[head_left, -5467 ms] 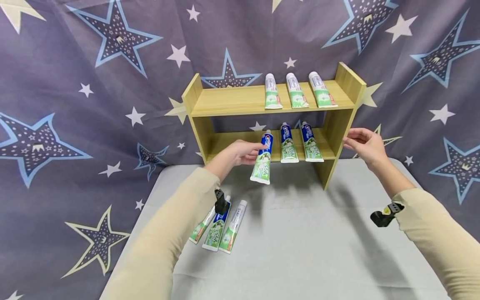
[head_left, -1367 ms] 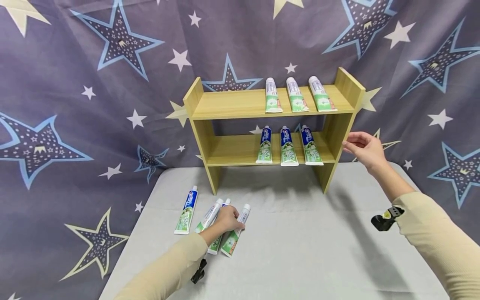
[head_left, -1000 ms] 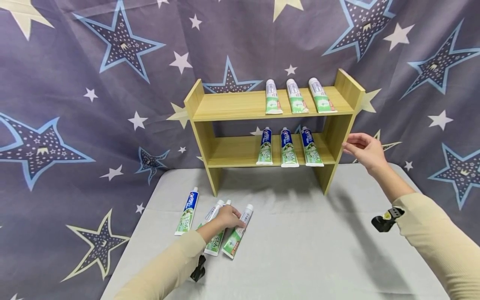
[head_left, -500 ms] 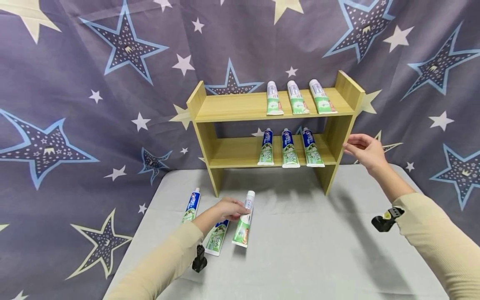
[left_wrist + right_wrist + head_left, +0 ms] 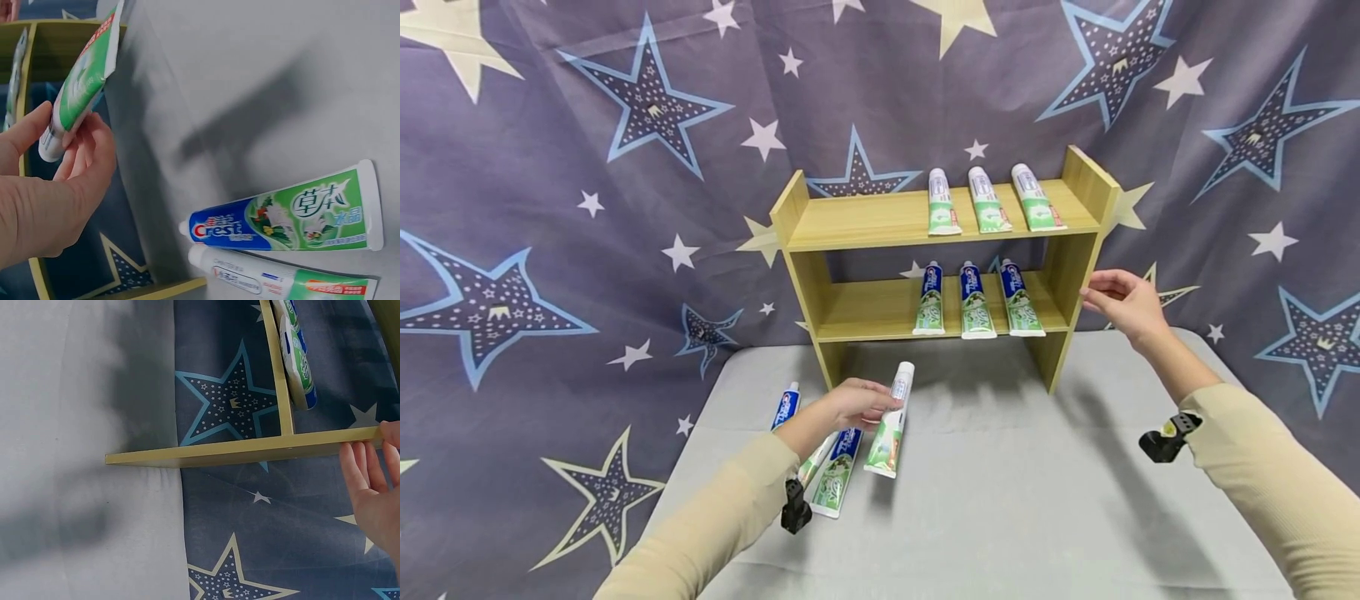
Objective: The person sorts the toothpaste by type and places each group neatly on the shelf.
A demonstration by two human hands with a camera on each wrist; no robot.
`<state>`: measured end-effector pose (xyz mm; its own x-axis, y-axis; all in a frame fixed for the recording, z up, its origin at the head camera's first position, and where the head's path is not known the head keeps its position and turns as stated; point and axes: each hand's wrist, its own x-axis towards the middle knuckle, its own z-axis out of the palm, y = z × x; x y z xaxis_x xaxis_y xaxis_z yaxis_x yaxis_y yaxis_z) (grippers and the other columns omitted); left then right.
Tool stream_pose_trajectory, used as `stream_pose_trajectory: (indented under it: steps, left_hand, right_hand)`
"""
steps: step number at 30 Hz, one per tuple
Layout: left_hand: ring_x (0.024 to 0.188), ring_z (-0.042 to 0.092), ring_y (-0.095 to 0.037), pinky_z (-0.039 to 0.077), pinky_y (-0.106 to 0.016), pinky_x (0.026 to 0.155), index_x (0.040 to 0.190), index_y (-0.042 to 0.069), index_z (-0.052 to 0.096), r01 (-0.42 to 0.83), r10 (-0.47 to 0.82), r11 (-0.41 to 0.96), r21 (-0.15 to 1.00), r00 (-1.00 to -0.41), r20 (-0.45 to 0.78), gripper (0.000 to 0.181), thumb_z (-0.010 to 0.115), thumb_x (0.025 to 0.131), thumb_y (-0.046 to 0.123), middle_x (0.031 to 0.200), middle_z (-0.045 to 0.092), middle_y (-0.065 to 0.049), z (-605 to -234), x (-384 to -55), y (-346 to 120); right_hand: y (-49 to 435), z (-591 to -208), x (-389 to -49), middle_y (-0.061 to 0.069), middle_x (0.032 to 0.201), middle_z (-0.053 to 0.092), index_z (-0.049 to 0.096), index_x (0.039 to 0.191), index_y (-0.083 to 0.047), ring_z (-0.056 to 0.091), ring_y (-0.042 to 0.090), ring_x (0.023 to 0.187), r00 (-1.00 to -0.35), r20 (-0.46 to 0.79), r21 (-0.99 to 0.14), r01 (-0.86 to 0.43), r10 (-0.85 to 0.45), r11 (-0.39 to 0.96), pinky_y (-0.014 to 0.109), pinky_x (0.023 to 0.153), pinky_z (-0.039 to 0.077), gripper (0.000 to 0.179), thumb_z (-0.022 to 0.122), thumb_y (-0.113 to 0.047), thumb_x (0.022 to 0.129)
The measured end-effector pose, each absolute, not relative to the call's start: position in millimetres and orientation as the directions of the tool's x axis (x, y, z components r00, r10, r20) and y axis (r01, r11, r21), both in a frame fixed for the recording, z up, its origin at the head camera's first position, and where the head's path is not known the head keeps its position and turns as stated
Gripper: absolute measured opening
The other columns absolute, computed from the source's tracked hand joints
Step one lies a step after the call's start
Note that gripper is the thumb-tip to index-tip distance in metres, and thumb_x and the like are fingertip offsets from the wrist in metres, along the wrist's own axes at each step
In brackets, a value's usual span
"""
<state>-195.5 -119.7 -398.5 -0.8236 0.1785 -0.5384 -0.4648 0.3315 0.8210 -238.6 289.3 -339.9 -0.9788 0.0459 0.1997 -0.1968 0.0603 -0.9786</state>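
- Pinching the white-and-green toothpaste tube [image 5: 889,429] near its cap [image 5: 906,367], the left hand [image 5: 861,402] has a narrow grip: thumb on one side, curled fingers [image 5: 103,150] on the other.
- The tube is off the table [image 5: 1000,467], between six and seven o'clock from the middle of the wooden shelf unit [image 5: 865,221]; its cap points between twelve and one, its crimped end [image 5: 880,473] between six and seven.
- Its weight is probably slight, and the straight, unsagging body suggests a soft tube full enough to feel firm; a hard squeeze would likely dent it.
- Its smooth printed skin may slip a little, but it looks hardly fragile.
- The rounded part just below the cap seems a sound hold, mid-body a better-balanced one; the thin crimped end would let the weight swing.
- At about three o'clock on the unit, the right hand [image 5: 1123,304] pinches the side panel [image 5: 237,453], which could help steady it.
- From the held tube, one blue-and-green tube [image 5: 835,477] lies between seven and eight o'clock, just beside a second white tube [image 5: 284,278]; another blue tube [image 5: 786,407] lies near nine.
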Motion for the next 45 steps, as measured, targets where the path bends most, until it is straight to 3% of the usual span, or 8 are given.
stream_pose_trajectory:
  steps: [4,8,13,18,27,35,45]
  left_hand:
    - [0.074,0.063,-0.012,0.059,-0.024,0.068,0.122,-0.002,0.054,-0.448,0.199,0.329,0.831,-0.828,-0.525,0.041,0.07,0.086,0.008,0.083,0.064,0.0,-387.7,-195.2,-119.7]
    - [0.077,0.063,-0.012,0.061,-0.03,0.083,0.126,-0.005,0.051,-0.433,0.212,0.317,0.844,-0.835,-0.508,0.044,0.068,0.087,0.007,0.085,0.064,-0.001,-373.4,-197.5,-121.8]
    - [0.08,0.063,-0.013,0.054,-0.039,0.101,0.129,-0.006,0.048,-0.423,0.224,0.316,0.849,-0.836,-0.5,0.047,0.067,0.088,0.007,0.087,0.063,-0.001,-353.6,-201.4,-125.2]
    - [0.077,0.063,-0.01,0.049,-0.041,0.108,0.132,-0.005,0.048,-0.436,0.225,0.312,0.844,-0.829,-0.512,0.048,0.066,0.089,0.007,0.084,0.064,0.001,-335.2,-201.9,-126.8]
    - [0.073,0.063,-0.007,0.052,-0.035,0.102,0.131,-0.003,0.049,-0.441,0.268,0.295,0.848,-0.813,-0.516,0.043,0.062,0.091,0.007,0.078,0.065,0.004,-306.6,-202.8,-127.6]
    - [0.071,0.063,-0.007,0.057,-0.018,0.069,0.132,-0.006,0.048,-0.438,0.282,0.274,0.856,-0.815,-0.507,0.044,0.061,0.092,0.007,0.076,0.066,0.004,-281.8,-202.1,-126.2]
    - [0.075,0.063,-0.008,0.059,-0.019,0.067,0.132,-0.004,0.046,-0.42,0.283,0.288,0.861,-0.821,-0.495,0.044,0.061,0.093,0.009,0.082,0.065,0.001,-253.6,-203.6,-127.1]
  right_hand:
    - [288.9,-340.6,-238.0,-0.017,0.078,0.064,0.057,0.099,-0.01,0.064,-0.004,0.071,-0.98,0.195,-0.979,-0.192,0.049,0.062,0.009,0.064,0.057,0.019,0.064,0.004,0.087]
    - [288.8,-341.0,-237.3,-0.016,0.078,0.064,0.059,0.096,-0.013,0.064,-0.004,0.071,-0.978,0.204,-0.979,-0.203,0.044,0.035,0.009,0.065,0.058,0.02,0.064,0.004,0.087]
    - [289.3,-341.8,-236.7,-0.014,0.079,0.066,0.06,0.094,-0.014,0.065,-0.002,0.072,-0.978,0.209,-0.978,-0.209,0.031,-0.015,0.01,0.065,0.058,0.021,0.064,0.005,0.086]
    - [289.6,-342.8,-237.2,-0.014,0.078,0.066,0.061,0.094,-0.015,0.065,-0.003,0.071,-0.979,0.204,-0.979,-0.205,0.028,-0.022,0.01,0.065,0.058,0.022,0.065,0.005,0.086]
    - [290.6,-340.0,-237.7,-0.013,0.079,0.066,0.062,0.093,-0.015,0.064,-0.002,0.071,-0.979,0.201,-0.978,-0.202,0.021,-0.044,0.011,0.065,0.058,0.02,0.066,0.003,0.086]
    - [291.2,-337.7,-238.7,-0.013,0.079,0.066,0.061,0.094,-0.014,0.064,-0.002,0.072,-0.982,0.19,-0.981,-0.19,0.017,-0.03,0.01,0.065,0.058,0.019,0.065,0.003,0.087]
    - [290.3,-337.3,-237.6,-0.012,0.079,0.067,0.064,0.092,-0.015,0.065,-0.001,0.071,-0.98,0.199,-0.979,-0.199,0.019,-0.032,0.012,0.065,0.059,0.019,0.066,0.003,0.086]
